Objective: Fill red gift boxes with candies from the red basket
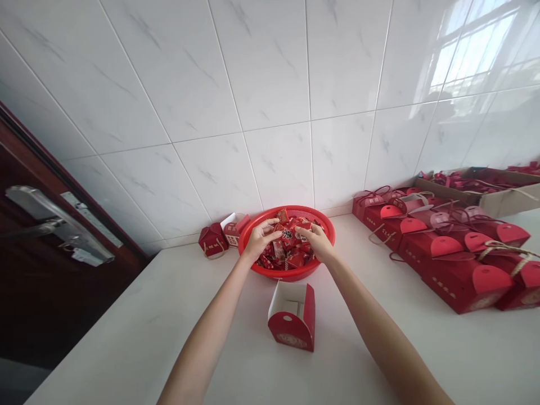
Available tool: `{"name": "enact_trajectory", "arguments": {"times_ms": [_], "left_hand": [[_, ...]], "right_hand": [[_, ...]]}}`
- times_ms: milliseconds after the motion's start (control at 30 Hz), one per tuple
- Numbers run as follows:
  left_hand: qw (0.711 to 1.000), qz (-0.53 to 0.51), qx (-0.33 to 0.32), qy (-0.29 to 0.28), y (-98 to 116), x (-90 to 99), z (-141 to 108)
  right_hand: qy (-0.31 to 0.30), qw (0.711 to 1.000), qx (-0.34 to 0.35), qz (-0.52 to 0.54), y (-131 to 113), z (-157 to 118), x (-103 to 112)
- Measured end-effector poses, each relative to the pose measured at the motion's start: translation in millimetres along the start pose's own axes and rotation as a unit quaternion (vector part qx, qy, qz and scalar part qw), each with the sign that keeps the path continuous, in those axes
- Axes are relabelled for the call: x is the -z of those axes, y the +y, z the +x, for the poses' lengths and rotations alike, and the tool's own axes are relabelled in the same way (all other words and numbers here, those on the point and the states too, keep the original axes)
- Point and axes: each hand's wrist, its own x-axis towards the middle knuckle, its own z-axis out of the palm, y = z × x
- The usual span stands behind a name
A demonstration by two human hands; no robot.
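Both hands are over a red plastic basket (pixel 288 277) full of small red wrapped packets (pixel 296 259). My left hand (pixel 260 238) is at the basket's left side, thumb and fingers closed on a red packet with dark lettering (pixel 287 235). On the right, my right hand (pixel 317 241) pinches another red packet (pixel 302 228) close beside it. Nearer to me, between my forearms, a red box with a white inside (pixel 291 326) stands with its top open. The inside that shows holds no packets.
Two small boxes (pixel 213 240) stand left of the basket by the tiled wall (pixel 202 174). Rows of red boxes (pixel 439 253) fill the table's right side, with a cardboard carton (pixel 506 201) behind. A door with a metal handle (pixel 37 225) is at the left.
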Motion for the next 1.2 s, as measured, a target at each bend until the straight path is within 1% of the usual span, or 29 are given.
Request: {"name": "enact_trajectory", "arguments": {"times_ms": [133,200,267,400,633,733,833,900,933,1000,1067,1200], "left_hand": [[0.999,0.022,-0.002,-0.023,-1,-0.4,1],[0.999,0.021,0.004,-0.035,-2,-0.5,1],[0.999,0.020,0.010,-0.036,-3,-1.0,2],[0.998,0.051,0.004,-0.029,0,-3.5,1],[0.998,0.047,0.013,-0.050,2,-5.9,0],[0.998,0.048,-0.001,-0.039,1,-4.6,1],[0.999,0.034,-0.013,0.009,-4,-1.8,5],[0.999,0.031,-0.001,0.038,-9,0.3,8],[0.998,0.037,0.009,0.043,-12,1.2,10],[0.997,0.058,0.027,0.034,-18,2.3,13],[0.996,0.083,0.036,0.012,-22,2.4,15],[0.988,0.134,0.048,-0.053,-24,-0.4,14]], "right_hand": [[-0.050,0.999,-0.005,0.009,-1,-1,0],[-0.064,0.998,-0.002,0.006,-1,-2,0],[-0.068,0.998,0.004,-0.004,-1,-2,-1],[-0.055,0.998,0.027,-0.021,1,-2,-1],[-0.066,0.995,0.046,-0.059,2,-2,1],[-0.049,0.996,0.045,-0.058,1,-3,1],[0.001,0.999,0.037,-0.034,0,-3,-1],[0.032,0.999,0.029,-0.006,-1,-2,-2],[0.046,0.999,0.026,0.009,-1,-1,-2],[0.068,0.997,0.020,0.036,0,0,-2],[0.083,0.994,0.020,0.061,0,1,-1],[0.094,0.992,0.028,0.086,0,3,0]]}}
